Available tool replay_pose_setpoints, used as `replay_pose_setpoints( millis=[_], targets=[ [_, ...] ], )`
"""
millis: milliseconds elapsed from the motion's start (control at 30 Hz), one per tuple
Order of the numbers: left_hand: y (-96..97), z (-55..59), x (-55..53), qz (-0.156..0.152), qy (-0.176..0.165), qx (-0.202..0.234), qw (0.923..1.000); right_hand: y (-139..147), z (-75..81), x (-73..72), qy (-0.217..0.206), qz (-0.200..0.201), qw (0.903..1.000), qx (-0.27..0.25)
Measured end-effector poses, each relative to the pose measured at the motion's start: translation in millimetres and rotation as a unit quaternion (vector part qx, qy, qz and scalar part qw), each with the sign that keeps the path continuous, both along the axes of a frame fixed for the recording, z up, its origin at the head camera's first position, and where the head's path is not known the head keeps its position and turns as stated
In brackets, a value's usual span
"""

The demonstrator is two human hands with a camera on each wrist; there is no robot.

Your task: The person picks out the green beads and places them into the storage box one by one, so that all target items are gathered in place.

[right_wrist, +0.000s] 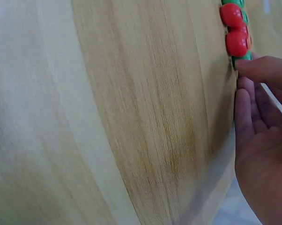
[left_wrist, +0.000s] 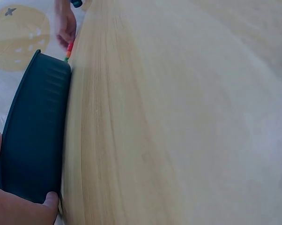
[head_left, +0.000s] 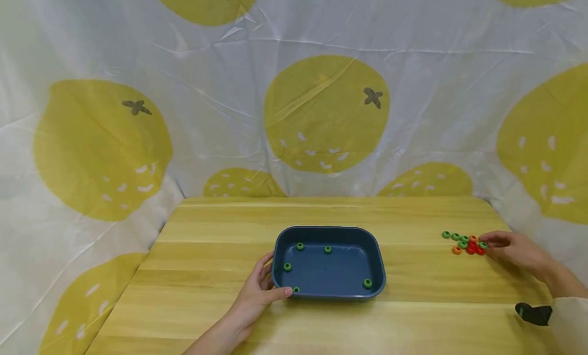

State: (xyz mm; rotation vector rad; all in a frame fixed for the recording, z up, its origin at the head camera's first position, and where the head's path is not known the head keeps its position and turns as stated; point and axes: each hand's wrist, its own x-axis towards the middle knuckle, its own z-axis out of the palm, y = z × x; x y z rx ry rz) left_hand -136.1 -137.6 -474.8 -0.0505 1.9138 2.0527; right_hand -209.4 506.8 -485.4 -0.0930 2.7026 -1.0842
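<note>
A dark blue rectangular tray (head_left: 328,263) stands on the table, with several green beads (head_left: 327,250) spread over its floor. My left hand (head_left: 257,293) grips the tray's front left corner, thumb over the front rim and fingers along the left side. Off to the right lies a loose cluster of green, orange and red beads (head_left: 471,247). At the cluster's right edge, my right hand (head_left: 521,253) pinches a green bead (right_wrist: 246,56) between thumb and fingertips. In the left wrist view the tray's outer wall (left_wrist: 35,126) hides its contents.
The wooden table (head_left: 206,273) has a back edge against a white cloth (head_left: 220,115) printed with yellow lemons. A black strap end (head_left: 533,314) sticks out by the right sleeve (head_left: 569,324). Bare tabletop lies between the tray and the bead cluster.
</note>
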Motion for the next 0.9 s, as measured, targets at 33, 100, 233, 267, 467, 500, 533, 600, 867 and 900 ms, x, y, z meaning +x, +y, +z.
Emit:
replay_pose_setpoints(
  millis=[33,100,233,267,467,500,533,600,867,900],
  targets=[
    [-0.1,-0.1,-0.3,0.000,0.000,0.000,1.0000,-0.8,0.0,-0.3,0.001,-0.003,1.0000,0.002],
    [-0.4,-0.3,-0.6,0.002,0.001,0.000,1.0000,-3.0,0.3,-1.2,0.006,-0.005,0.9999,0.010],
    [-0.4,0.0,0.2,0.005,-0.001,-0.005,1.0000,-6.9,-0.7,-2.3,0.029,-0.011,0.9990,0.033],
    [-0.1,0.3,0.5,0.006,-0.001,-0.006,1.0000,-7.0,-1.1,-2.5,0.034,-0.013,0.9986,0.039],
    [1.0,1.4,0.9,0.005,0.000,-0.009,1.0000,-4.4,-3.3,-1.6,0.045,-0.020,0.9975,0.050],
    [1.0,1.4,0.9,0.005,0.000,-0.009,0.9999,-4.1,-3.3,-1.2,0.046,-0.019,0.9976,0.048],
    [1.0,1.5,0.9,0.005,-0.001,-0.009,0.9999,-3.8,-3.2,-1.0,0.044,-0.019,0.9978,0.047],
    [1.1,1.7,0.9,0.005,-0.002,-0.011,0.9999,-3.0,-1.6,-0.5,0.038,-0.015,0.9983,0.042],
    [1.9,0.8,0.7,0.004,0.001,-0.009,0.9999,-2.3,8.3,-2.5,0.040,0.003,0.9985,0.038],
    [2.1,0.7,0.4,0.004,0.001,-0.010,0.9999,-2.1,10.3,-2.8,0.043,0.005,0.9983,0.039]
  ],
)
